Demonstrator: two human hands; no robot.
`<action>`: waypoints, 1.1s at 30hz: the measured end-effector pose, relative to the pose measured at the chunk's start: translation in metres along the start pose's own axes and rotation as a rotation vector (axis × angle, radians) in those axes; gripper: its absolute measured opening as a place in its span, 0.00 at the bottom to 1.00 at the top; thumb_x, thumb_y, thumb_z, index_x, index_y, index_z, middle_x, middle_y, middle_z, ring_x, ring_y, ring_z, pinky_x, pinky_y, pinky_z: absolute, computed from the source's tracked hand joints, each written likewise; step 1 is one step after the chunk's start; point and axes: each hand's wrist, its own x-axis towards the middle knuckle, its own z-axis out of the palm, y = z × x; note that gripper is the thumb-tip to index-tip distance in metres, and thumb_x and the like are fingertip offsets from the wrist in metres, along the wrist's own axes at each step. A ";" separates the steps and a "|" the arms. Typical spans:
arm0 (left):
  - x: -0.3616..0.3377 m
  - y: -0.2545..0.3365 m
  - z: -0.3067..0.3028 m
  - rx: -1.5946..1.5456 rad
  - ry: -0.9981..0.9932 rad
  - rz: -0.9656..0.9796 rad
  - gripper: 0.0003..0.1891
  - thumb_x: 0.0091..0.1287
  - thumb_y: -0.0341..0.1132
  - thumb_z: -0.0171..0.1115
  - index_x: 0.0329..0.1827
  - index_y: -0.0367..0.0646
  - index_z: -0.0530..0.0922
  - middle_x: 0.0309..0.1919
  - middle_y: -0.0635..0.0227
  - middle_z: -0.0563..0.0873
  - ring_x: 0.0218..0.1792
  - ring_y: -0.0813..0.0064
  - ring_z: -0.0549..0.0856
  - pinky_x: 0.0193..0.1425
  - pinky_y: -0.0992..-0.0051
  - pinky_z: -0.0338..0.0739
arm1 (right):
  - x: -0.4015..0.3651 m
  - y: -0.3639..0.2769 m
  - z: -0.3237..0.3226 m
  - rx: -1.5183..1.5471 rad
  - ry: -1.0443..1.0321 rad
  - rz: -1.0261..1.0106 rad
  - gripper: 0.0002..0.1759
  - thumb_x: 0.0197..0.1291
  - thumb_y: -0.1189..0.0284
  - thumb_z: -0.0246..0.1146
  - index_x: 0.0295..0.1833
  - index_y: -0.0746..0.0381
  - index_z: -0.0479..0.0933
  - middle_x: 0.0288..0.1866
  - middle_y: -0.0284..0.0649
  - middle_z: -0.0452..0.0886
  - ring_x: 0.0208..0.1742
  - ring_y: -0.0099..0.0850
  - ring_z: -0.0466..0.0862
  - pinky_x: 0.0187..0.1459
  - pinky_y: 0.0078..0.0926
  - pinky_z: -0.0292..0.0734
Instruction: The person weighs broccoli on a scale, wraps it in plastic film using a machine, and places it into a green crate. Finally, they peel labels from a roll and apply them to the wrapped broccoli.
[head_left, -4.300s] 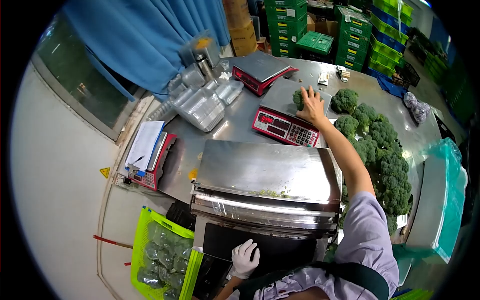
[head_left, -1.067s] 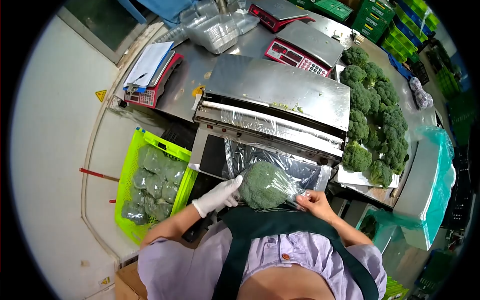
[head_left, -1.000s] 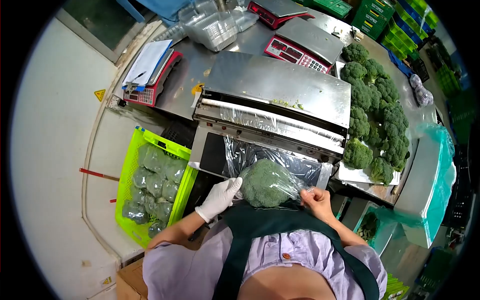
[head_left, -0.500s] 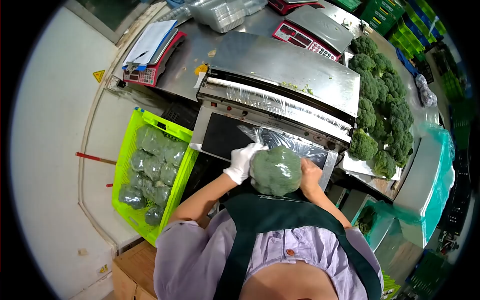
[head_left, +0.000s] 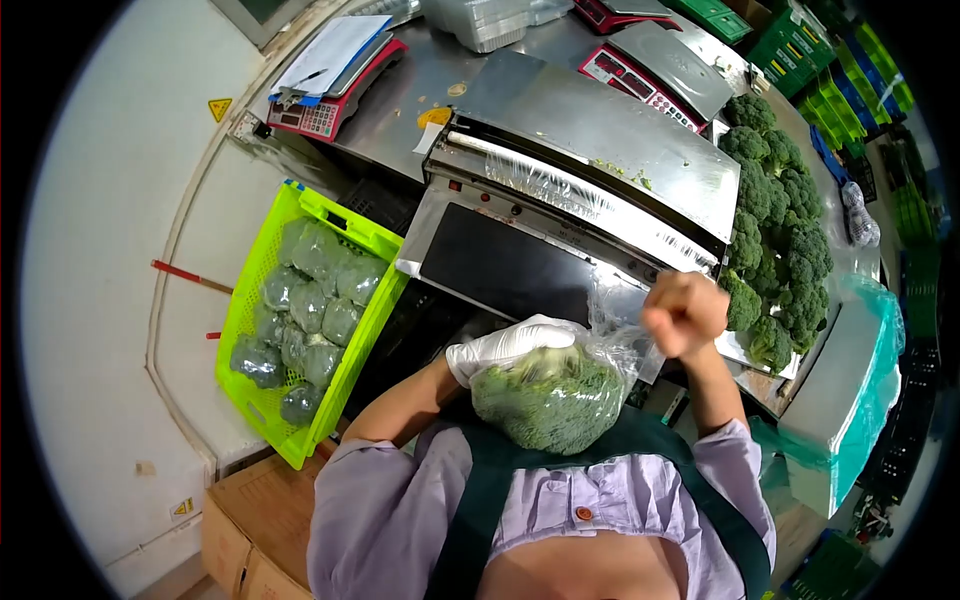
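Observation:
A broccoli head (head_left: 545,405) in clear film is held against my apron, tilted with its stem side toward the machine. My left hand (head_left: 515,345), in a white glove, is closed over its upper left side. Loose plastic film (head_left: 612,335) bunches at its right side and reaches toward my right hand (head_left: 685,312). That bare hand is curled and raised above the right end of the wrapping machine, slightly blurred, its fingers closed at the film's edge. Behind both hands is the wrapping machine's dark plate (head_left: 505,260), with a film roll (head_left: 580,195) beyond it.
At left a lime-green crate (head_left: 350,400) holds several wrapped broccoli heads (head_left: 310,305). Unwrapped broccoli (head_left: 780,220) is piled at right. Red scales (head_left: 640,90) and a clipboard (head_left: 325,65) stand behind. A white box with green plastic (head_left: 840,390) is at the right.
The broccoli has come down toward my body and turned so its stem side shows. My right hand has left its side and risen up and right. The film has come off the plate.

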 end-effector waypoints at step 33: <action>-0.128 -0.086 -0.013 0.671 0.918 0.548 0.50 0.44 0.54 0.74 0.68 0.40 0.59 0.63 0.52 0.64 0.65 0.54 0.65 0.67 0.60 0.61 | -0.041 0.011 0.161 0.899 -0.773 1.869 0.41 0.64 0.38 0.41 0.63 0.66 0.66 0.61 0.48 0.70 0.60 0.39 0.73 0.62 0.37 0.67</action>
